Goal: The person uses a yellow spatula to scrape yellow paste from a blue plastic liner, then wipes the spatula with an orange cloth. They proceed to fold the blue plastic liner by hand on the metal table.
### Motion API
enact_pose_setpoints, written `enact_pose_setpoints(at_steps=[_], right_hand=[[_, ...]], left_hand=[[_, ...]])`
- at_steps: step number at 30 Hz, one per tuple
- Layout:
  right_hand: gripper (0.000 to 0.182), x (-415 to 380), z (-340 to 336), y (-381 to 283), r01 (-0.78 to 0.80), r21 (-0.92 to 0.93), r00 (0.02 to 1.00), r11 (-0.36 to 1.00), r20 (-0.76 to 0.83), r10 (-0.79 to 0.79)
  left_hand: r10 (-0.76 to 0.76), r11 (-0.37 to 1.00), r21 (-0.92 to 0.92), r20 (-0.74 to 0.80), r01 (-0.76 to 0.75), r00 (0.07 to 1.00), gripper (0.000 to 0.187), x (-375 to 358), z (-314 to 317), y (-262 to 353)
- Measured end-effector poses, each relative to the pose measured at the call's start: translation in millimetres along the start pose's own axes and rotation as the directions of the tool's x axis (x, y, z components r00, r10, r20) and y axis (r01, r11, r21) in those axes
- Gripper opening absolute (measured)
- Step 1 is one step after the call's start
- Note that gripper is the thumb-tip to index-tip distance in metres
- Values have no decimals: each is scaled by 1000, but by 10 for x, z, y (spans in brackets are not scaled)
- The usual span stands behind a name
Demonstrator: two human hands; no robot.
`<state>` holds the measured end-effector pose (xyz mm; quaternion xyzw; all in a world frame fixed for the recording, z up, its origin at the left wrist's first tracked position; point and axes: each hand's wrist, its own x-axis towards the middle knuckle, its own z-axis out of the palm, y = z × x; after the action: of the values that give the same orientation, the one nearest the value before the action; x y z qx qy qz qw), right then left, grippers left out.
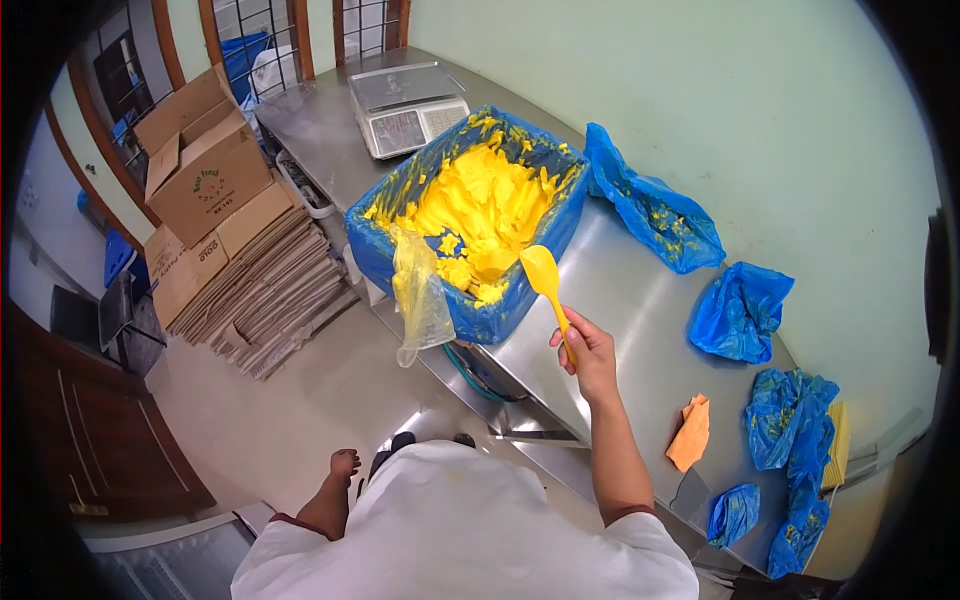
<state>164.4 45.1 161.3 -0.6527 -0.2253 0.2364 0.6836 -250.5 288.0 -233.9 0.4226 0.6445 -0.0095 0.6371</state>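
Observation:
My right hand grips the handle of a yellow spatula, its spoon-shaped head pointing up and away from me. The spatula's head is by the near right rim of a box lined with a blue plastic bag. Inside the box is a thick, soft yellow mass, like butter or margarine, with smears up the liner. A clear plastic bag smeared with yellow hangs over the near left rim. Low beside my body hangs my left hand, fingers curled in, with nothing visible in it.
On the steel table lie an orange cloth and several crumpled blue bags with yellow smears. A weighing scale stands behind the box. Flattened cartons are stacked at left, under an open cardboard box.

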Motion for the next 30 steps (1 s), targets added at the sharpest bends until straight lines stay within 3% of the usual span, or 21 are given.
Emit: enact_pose_setpoints(at_steps=[2, 4, 8, 14, 17, 19, 21, 23, 25, 27, 28, 30], right_hand=[[36, 47, 14, 46, 24, -25, 1000, 999, -18, -25], [36, 149, 84, 162, 223, -222, 970, 949, -42, -238], [39, 168, 210, 107, 452, -613, 845, 648, 63, -530], [41, -130, -12, -198, 354, -754, 905, 554, 127, -405], [41, -289, -167, -371, 360, -727, 906, 585, 124, -404], [32, -238, -172, -385, 291, -597, 944, 748, 52, -325], [30, -118, -96, -353, 170, -444, 979, 880, -26, -202], [27, 88, -23, -56, 135, -347, 985, 928, -52, -162], [25, 68, -5, -52, 60, -451, 997, 891, -17, -75], [25, -132, -243, -119, 28, -595, 995, 804, -61, -79], [24, -213, -311, -170, 16, -663, 995, 748, -61, -76], [24, -326, -350, -343, 12, -613, 993, 790, -88, -84]], left_hand=[[-7, 1000, -6, -1, 7, 1000, 24, 0, 7, -11], [-46, 999, -4, 0, 46, 999, 24, 15, 11, -51], [-74, 997, 8, 52, 73, 996, 22, 125, -87, -218], [-65, 988, 143, 74, 54, 995, 27, 90, -72, -172], [0, 972, 233, 98, -23, 995, 29, 125, -66, -73], [74, 935, 335, 133, -115, 988, 30, 208, -89, -72], [206, 799, 525, 220, -293, 954, 31, 385, -132, -54], [371, 386, 736, 428, -556, 824, 33, 577, -118, 18], [450, -55, 739, 618, -671, 645, 34, 624, -49, 127], [527, 68, 738, 545, -672, 652, 33, 713, -90, 160], [487, 96, 750, 538, -655, 688, 33, 739, -95, 208], [445, 133, 766, 520, -628, 729, 33, 732, -55, 301]])
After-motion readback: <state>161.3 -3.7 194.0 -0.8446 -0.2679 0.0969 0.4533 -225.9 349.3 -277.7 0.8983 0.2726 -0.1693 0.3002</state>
